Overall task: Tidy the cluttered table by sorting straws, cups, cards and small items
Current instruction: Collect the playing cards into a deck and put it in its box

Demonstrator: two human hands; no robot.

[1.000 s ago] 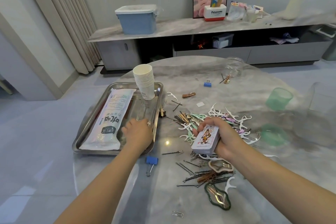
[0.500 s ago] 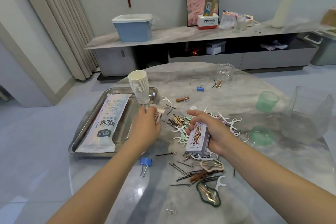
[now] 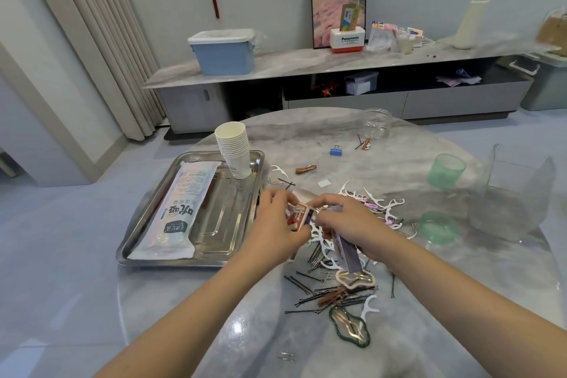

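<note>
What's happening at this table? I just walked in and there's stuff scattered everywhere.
A person is tidying a cluttered round table. Both hands meet over the pile: the right hand holds a deck of cards, and the left hand brings a few more cards up to it. The paper cups and a straw pack already sit in the metal tray. Floss picks and hairpins lie loose.
</note>
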